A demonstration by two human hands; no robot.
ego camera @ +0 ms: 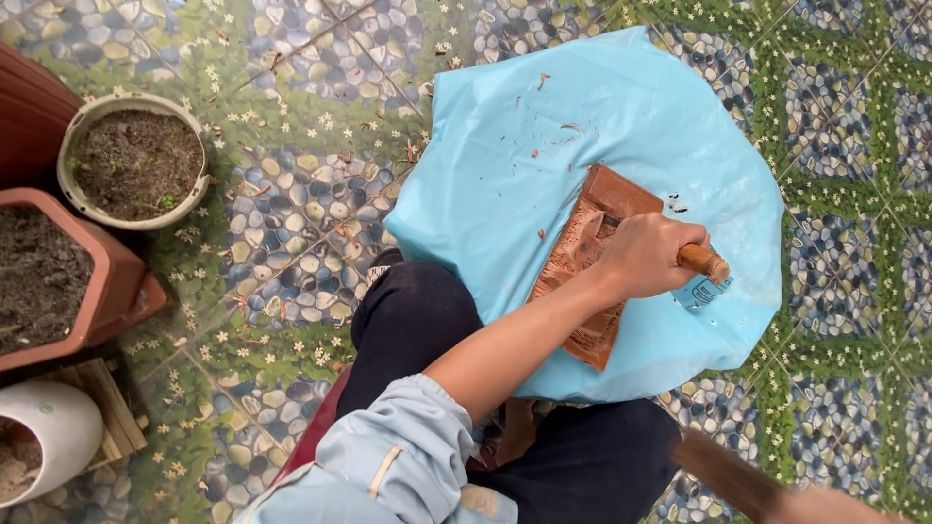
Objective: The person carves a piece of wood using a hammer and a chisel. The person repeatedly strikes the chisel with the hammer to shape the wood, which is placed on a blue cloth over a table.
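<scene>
A brown carved wooden block (585, 254) lies on a light blue plastic sheet (544, 136) spread over my lap. My left hand (646, 254), its arm in a light blue sleeve, reaches across the block and is closed on a wooden-handled tool (706, 262). The tool's working end is hidden under the hand. My right hand (830, 507) shows only as a blur at the bottom right edge. It grips a brown stick (723, 474) that points up and left, away from the block.
Wood chips dot the blue sheet. At the left stand a round pot of soil (136, 160), a terracotta planter (58, 277), a white pot (44, 437) and a small wooden pallet (109, 408). The floor (291, 194) is tiled with a pebble-and-grass pattern.
</scene>
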